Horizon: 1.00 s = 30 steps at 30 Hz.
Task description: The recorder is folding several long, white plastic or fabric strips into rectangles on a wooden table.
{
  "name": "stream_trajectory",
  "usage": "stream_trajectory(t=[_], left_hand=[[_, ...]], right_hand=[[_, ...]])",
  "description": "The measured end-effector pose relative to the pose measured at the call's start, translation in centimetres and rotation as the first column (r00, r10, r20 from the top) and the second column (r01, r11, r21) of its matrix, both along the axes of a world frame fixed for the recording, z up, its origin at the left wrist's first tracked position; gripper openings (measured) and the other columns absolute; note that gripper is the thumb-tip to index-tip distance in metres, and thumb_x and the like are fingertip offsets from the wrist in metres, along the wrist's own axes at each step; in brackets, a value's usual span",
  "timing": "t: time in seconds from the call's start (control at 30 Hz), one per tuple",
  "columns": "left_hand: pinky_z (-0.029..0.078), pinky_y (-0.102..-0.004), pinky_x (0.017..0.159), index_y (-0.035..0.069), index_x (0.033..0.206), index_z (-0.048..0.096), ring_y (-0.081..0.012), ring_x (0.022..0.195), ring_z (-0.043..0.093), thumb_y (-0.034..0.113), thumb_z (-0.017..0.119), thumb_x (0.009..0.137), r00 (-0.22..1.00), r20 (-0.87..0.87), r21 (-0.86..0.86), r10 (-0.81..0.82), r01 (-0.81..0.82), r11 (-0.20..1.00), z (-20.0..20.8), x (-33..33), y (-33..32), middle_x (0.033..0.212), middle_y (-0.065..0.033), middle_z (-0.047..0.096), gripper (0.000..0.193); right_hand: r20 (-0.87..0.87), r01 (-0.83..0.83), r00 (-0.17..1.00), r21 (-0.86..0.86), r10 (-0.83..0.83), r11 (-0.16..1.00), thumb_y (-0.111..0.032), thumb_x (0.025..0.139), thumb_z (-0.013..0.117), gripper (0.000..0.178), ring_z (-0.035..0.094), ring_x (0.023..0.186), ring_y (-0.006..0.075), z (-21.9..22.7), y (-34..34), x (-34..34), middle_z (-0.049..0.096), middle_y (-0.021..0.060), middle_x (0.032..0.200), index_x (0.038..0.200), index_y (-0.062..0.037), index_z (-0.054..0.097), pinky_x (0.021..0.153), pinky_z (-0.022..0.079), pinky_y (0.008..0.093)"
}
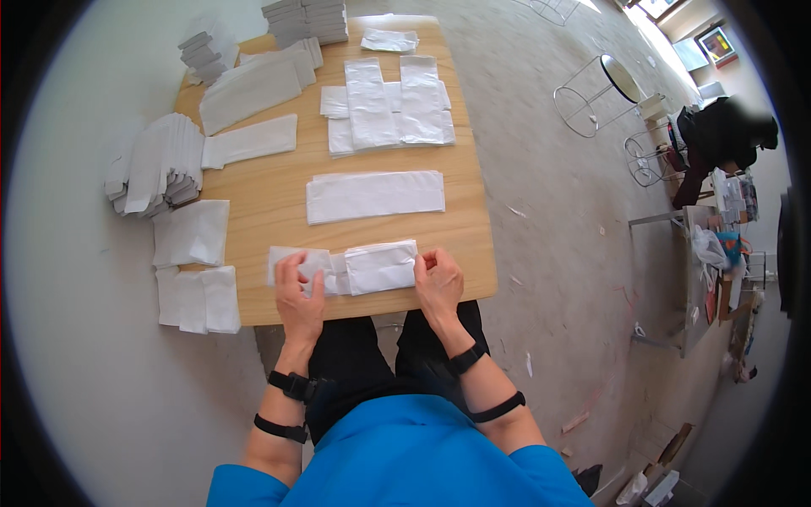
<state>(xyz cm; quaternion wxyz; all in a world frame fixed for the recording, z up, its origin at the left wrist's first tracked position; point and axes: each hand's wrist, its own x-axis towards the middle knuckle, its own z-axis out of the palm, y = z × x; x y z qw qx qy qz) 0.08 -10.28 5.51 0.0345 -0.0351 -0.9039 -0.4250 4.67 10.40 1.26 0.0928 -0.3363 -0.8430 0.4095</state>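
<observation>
So the thing being handled is a folded, rectangular piece of thin white paper-looking material (382, 268), lying at the near edge of a light wooden table (266, 198), right in front of the person. Its right part looks thicker, and a flatter white strip (342, 272) runs out from it to the left.

The two hands are well apart, one at each end. The left hand (298, 302) is over the left end, fingers curved and thumb held away from them. The right hand (442, 283) has its fingertips at the right edge — can't tell if they're actually pinching it.

Just beyond sits a long, neat white rectangular stack (375, 197), and past that some crosswise-laid white folded bundles (367, 106). Down the table's left side there's a thick, fanned white pile (165, 165) plus two flatter white stacks (196, 300) nearer the person.

Off to the right — grey floor (541, 186), a round-topped wire-legged stool (621, 79), and another person in dark clothes (718, 139) near a cluttered grey side table (697, 291).
</observation>
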Motion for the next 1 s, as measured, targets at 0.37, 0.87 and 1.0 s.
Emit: stream_trajectory(t=[0.37,0.87,1.0], left_hand=[[0.047,-0.0358,0.068,0.002,0.084,0.062,-0.0210,0.073,0.058,0.024,0.072,0.076,0.881,0.251,-0.258,0.401,-0.338,0.905,-7.1,-3.1,-9.7,0.080,-0.0080,0.058,0.026],[0.045,-0.0331,0.089,0.001,0.117,0.057,-0.0251,0.102,0.056,0.008,0.063,0.084,0.971,-0.187,0.060,-0.148,0.162,0.985,3.1,3.7,0.5,0.112,-0.0118,0.056,0.034],[0.023,-0.0456,0.113,0.001,0.140,0.035,-0.0311,0.136,0.031,0.020,0.065,0.085,0.936,-0.114,-0.298,-0.332,0.286,0.911,0.6,3.5,-1.5,0.146,-0.0139,0.034,0.065]], right_hand=[[-0.197,-0.274,0.947,-0.079,0.254,0.959,-0.007,0.082,0.065,0.009,0.056,0.053,0.0148,3.0,-2.9,4.0,0.061,0.0093,0.070,0.080,0.0008,0.062,0.051,0.044,0.0277],[-0.241,-0.158,0.970,-0.516,0.034,0.842,-0.022,0.092,0.059,0.026,0.047,0.066,0.0050,5.6,-2.9,0.8,0.054,-0.0025,0.065,0.085,0.0027,0.064,0.060,0.042,0.0247],[-0.265,-0.065,0.962,-0.452,-0.064,0.890,-0.021,0.092,0.059,0.025,0.046,0.065,0.0046,4.6,2.2,1.9,0.054,-0.0036,0.066,0.084,0.0020,0.063,0.059,0.041,0.0242]])
